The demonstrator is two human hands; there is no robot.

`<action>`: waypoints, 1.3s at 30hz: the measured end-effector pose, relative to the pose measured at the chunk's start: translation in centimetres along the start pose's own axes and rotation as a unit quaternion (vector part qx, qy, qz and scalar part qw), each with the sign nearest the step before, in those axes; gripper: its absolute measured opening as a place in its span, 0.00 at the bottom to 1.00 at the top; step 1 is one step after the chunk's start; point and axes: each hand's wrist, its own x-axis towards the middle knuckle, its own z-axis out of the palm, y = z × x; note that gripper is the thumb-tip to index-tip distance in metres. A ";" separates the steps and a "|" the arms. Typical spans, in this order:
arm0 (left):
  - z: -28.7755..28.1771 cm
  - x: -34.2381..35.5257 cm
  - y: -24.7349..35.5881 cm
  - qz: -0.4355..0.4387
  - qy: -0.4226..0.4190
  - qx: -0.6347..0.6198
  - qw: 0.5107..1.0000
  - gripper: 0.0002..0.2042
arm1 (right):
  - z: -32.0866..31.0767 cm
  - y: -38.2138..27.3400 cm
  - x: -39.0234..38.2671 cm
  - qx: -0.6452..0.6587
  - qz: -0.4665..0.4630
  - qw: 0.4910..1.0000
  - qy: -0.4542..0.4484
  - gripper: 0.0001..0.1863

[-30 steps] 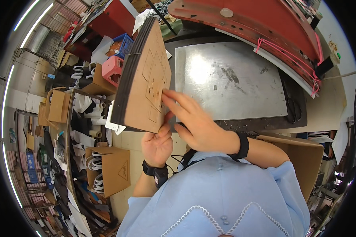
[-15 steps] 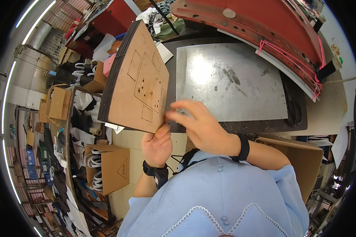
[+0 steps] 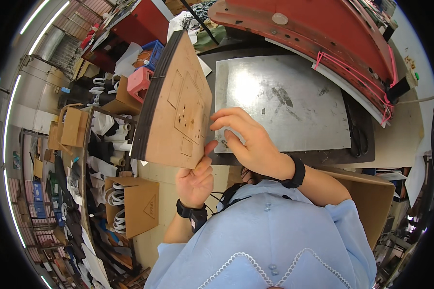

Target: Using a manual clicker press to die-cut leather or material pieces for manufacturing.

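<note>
In the head view, with clock directions read from its centre, the wooden board [image 3: 166,139] stands tilted on edge at 10 o'clock, its thick dark side toward 9. The left hand [image 3: 194,188] reaches up from 7 o'clock, wrist bent little, palm turned toward the camera, its thumb and fingers pinching the board's lower corner. The right hand [image 3: 255,144] lies at 3 o'clock, its forearm coming in from 4; the fingers curl loosely toward 10, thumb parted from them, beside the board's near edge. Whether those fingertips touch it, I cannot tell. Both wrists wear black bands. A metal plate [image 3: 304,115] lies on the dark tabletop [image 3: 323,156] at 2 o'clock, below a red machine [image 3: 318,29].
</note>
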 end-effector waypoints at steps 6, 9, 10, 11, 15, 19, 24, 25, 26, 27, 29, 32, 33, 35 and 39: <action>-0.3 0.1 -0.2 -0.001 0.011 0.008 1.000 0.27 | 0.0 -3.3 0.8 0.028 -0.113 0.992 0.041 0.26; -0.5 -0.1 -0.2 0.005 0.014 0.022 1.000 0.26 | 0.3 -3.1 0.8 -0.059 -0.154 0.986 0.029 0.28; -0.5 -0.1 -0.2 0.005 0.016 0.025 1.000 0.25 | 0.3 -2.7 0.7 -0.076 -0.181 0.980 0.027 0.28; -0.5 -0.1 -0.1 0.004 0.017 0.028 0.999 0.25 | 0.2 -2.3 0.7 -0.093 -0.208 0.973 0.025 0.28; -0.2 0.0 -0.3 0.010 0.013 0.022 1.000 0.22 | 0.3 -2.9 0.2 0.024 -0.146 0.988 0.050 0.27; -1.0 -0.5 -0.3 0.045 0.009 0.025 0.999 0.20 | 0.1 -2.6 0.1 -0.046 -0.228 0.973 0.000 0.23; -1.3 -1.5 1.5 0.074 0.108 0.226 0.965 0.22 | -2.4 -2.6 -3.6 0.286 0.136 0.945 -0.083 0.18; -1.5 -1.7 2.1 0.062 0.099 0.304 0.945 0.22 | -3.3 -1.4 -4.5 0.346 0.174 0.919 -0.075 0.20; -1.5 -2.0 2.7 0.052 0.090 0.382 0.918 0.22 | -4.5 -0.2 -5.7 0.376 0.178 0.904 -0.098 0.23; -1.8 -2.1 2.9 0.044 0.081 0.456 0.885 0.22 | -5.6 -0.1 -6.7 0.377 0.247 0.887 -0.104 0.24; -2.0 -1.6 1.7 0.005 0.124 0.515 0.848 0.22 | -6.5 -0.2 -8.4 0.351 0.343 0.866 -0.093 0.25; -3.5 -1.5 0.1 -0.042 0.139 0.545 0.826 0.22 | -6.9 -0.7 -10.9 0.290 0.378 0.878 -0.051 0.25; -3.5 -1.7 -0.7 -0.051 0.137 0.545 0.826 0.22 | -7.0 -0.9 -12.3 0.282 0.360 0.888 -0.043 0.25; -4.0 -1.9 -1.4 -0.081 0.141 0.540 0.826 0.20 | -7.5 -0.7 -14.3 0.255 0.370 0.893 -0.033 0.26; -6.8 -1.9 -2.1 -0.173 0.196 0.516 0.815 0.17 | -6.8 1.6 -16.9 0.297 0.475 0.828 0.008 0.28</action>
